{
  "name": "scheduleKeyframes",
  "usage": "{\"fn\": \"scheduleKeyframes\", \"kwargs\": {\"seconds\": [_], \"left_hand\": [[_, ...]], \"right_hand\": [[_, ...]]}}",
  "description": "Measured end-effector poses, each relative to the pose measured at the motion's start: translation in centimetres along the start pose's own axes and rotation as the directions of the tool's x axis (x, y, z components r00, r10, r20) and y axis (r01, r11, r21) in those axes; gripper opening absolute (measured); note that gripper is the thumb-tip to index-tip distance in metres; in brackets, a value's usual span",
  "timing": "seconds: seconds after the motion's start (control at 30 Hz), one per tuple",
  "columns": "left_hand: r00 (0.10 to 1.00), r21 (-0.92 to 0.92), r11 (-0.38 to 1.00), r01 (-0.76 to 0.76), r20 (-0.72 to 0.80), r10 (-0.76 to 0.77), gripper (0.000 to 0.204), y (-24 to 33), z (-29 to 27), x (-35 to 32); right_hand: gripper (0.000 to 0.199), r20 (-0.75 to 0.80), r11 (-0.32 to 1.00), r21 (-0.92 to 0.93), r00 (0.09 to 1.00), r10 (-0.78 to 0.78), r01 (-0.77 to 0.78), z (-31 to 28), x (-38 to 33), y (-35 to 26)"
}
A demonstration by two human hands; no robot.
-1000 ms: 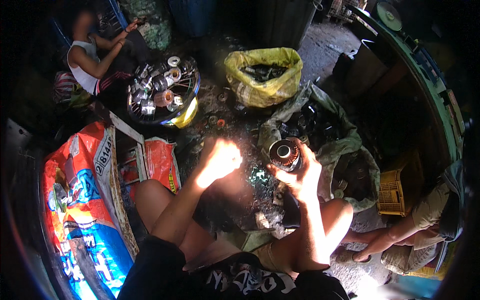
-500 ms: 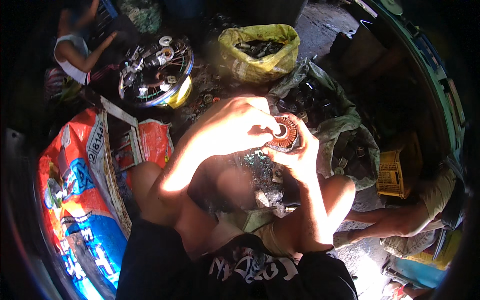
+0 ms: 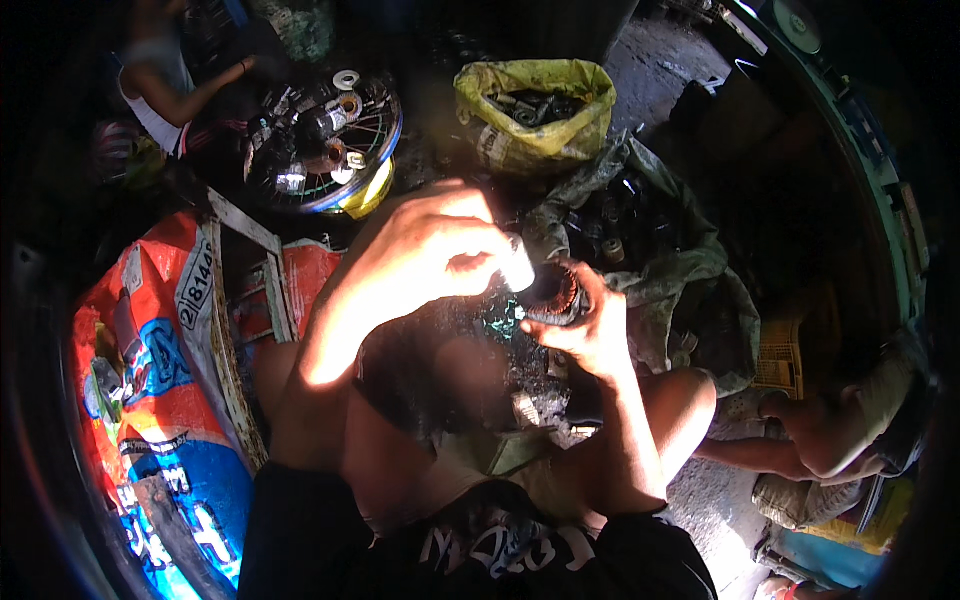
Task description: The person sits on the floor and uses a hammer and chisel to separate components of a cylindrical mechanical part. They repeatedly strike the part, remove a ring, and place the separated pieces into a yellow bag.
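Observation:
Round and ringed with copper windings, a motor stator (image 3: 553,294) rests in the curled fingers of my right hand (image 3: 598,330), its open end tilted up toward the left. Sunlight washes out my left hand (image 3: 440,245), whose thumb and fingers pinch a small pale piece (image 3: 518,266) beside the stator's rim. Glare hides what that piece is. Whether it touches the stator I cannot tell. Below both hands, between my bent legs, lie dark grimy scraps and a small pale block (image 3: 526,408).
A spoked wheel (image 3: 398,140) bears metal parts at the back left, with a person (image 3: 160,95) beside it. Dark parts fill a yellow sack (image 3: 490,140); a grey sack (image 3: 735,300) lies open on the right. A yellow crate (image 3: 780,355) and another person's leg (image 3: 770,460) are beyond.
My left fingers have drawn back from the stator's bore, and the pale piece now shows in them. The stator has tipped, darkening its winding face. The view has shifted slightly.

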State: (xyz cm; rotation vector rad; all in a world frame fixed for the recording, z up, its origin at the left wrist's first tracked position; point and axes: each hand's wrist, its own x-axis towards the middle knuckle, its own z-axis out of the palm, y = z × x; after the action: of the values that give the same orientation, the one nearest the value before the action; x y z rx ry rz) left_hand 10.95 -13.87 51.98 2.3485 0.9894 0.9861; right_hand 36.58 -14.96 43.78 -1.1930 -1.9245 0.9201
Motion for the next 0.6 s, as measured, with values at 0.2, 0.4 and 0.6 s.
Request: {"fn": "scheduleKeyframes", "kwargs": {"seconds": [0.2, 0.4, 0.6], "left_hand": [[0.884, -0.082, 0.94, 0.331, 0.376, -0.278, 0.016, -5.5, 0.8, 1.0], [0.89, 0.209, 0.953, 0.219, -0.443, -0.107, 0.019, -5.6, 2.5, 6.8], [0.966, -0.129, 0.958, 0.255, 0.077, -0.247, 0.014, -3.7, 4.3, 2.8]], "right_hand": [[0.072, 0.23, 0.967, -0.179, 0.963, -0.141, 0.184, 0.0, -0.3, 0.4], [0.067, 0.17, 0.998, -0.052, 0.985, -0.033, 0.043, -0.4, -0.2, 0.3], [0.067, 0.096, 0.999, 0.028, 0.995, 0.026, -0.028, -1.9, -0.4, 0.0]]}}
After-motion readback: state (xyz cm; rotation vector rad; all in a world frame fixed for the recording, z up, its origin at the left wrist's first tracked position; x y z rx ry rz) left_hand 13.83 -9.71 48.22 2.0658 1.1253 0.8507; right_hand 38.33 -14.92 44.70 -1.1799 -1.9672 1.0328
